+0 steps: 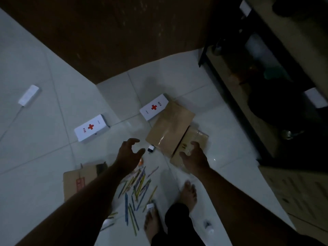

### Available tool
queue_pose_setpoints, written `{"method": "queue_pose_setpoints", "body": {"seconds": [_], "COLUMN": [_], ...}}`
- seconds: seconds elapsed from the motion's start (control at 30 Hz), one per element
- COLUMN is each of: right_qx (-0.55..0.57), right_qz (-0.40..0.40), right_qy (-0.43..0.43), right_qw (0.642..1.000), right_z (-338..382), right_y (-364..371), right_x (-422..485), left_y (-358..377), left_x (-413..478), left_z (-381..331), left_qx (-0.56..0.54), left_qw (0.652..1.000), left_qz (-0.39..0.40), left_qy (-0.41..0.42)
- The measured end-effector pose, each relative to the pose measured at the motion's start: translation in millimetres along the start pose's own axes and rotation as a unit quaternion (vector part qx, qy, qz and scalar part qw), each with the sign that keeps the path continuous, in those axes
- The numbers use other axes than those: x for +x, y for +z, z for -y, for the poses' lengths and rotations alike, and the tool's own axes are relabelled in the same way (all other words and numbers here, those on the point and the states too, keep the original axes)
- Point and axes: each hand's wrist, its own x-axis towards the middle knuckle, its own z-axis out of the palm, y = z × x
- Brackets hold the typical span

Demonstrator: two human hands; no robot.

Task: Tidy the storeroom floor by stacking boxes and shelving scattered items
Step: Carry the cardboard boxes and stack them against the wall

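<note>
Both arms are being stretched toward mid-frame: the left hand [130,153] and right hand [194,158], fingers spread and empty, above a cardboard box [169,129] on the tiled floor [35,68].

My left hand [130,153] reaching forward, fingers curled apart (nothing held), my right hand [194,157] likewise spread, both forearms extended

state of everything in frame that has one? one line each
left hand: open, empty, fingers spread above the floor
right hand: open, empty, over the lower brown box
top brown box: closed, taped, lying across the lower brown box
left first-aid box: closed, flat on the floor
right first-aid box: closed, flat, touching the top brown box
coloured sticks: scattered loose
</note>
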Motion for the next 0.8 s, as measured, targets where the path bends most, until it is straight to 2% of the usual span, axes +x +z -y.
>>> {"method": "queue_pose_setpoints", "body": {"seconds": [0.07,0.17,0.3,0.37,0.43,0.5,0.6,0.8], "right_qx": [0.050,0.121,0.191,0.220,0.255,0.286,0.331,0.379], "right_qz": [0.005,0.018,0.036,0.030,0.035,0.049,0.013,0.001], "right_qy": [0.023,0.057,0.031,0.019,0.002,-0.014,-0.014,-0.039], "right_qw": [0.998,0.991,0.980,0.975,0.966,0.957,0.943,0.925], "right_z": [-13.5,-33.0,-62.2,-75.2,-86.7,-89.5,-68.0,-24.5], "right_y": [25.4,58.8,97.4,117.6,133.8,140.6,130.2,85.3], "right_x": [49.1,109.6,160.0,176.6,193.7,201.8,183.2,132.5], "left_y": [31.3,78.6,131.9,151.2,164.1,167.9,160.3,112.3], "left_x": [48.4,108.8,164.8,185.2,204.3,217.6,214.7,159.1], "left_z": [19.1,44.4,58.8,63.1,69.8,73.8,60.7,-3.4], "left_qx": [0.019,0.033,0.018,-0.033,-0.048,-0.003,0.044,-0.060], "left_qw": [1.000,0.999,0.996,0.993,0.993,0.996,0.997,0.998], "left_qz": [0.006,0.015,0.047,0.078,0.074,0.057,0.042,0.000], "left_qy": [0.005,-0.029,-0.070,-0.082,-0.078,-0.062,-0.043,-0.021]}}
